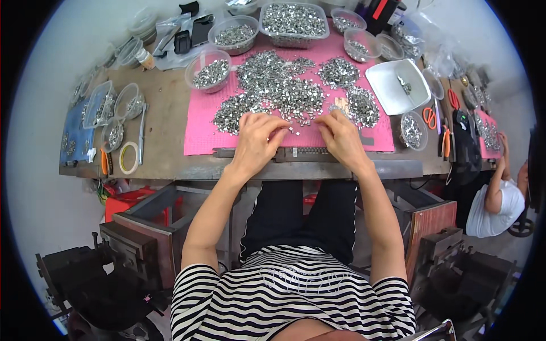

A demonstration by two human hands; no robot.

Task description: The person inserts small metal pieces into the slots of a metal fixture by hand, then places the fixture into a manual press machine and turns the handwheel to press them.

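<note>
Both my hands are over the front of a pink mat [199, 139] heaped with small silver metal pieces [298, 96]. The fingers of my left hand [257, 139] are curled, thumb and forefinger brought together in a pinch. A few loose pieces lie just beside those fingertips; whether one is between them is too small to tell. A short gap away, my right hand [342, 139] is also curled, its thumb and forefinger close together at the heap's near edge. What it holds, if anything, is hidden. Below the fingertips, a dark metal bar [307, 152] runs along the mat's front edge.
Tubs of metal pieces [293, 25] line the back. A white tray [392, 85] stands right, near orange-handled scissors [429, 117] and pliers [446, 142]. At left are a tape roll [129, 158], tweezers [142, 133] and a blue mat [77, 133]. Another person [497, 204] works far right.
</note>
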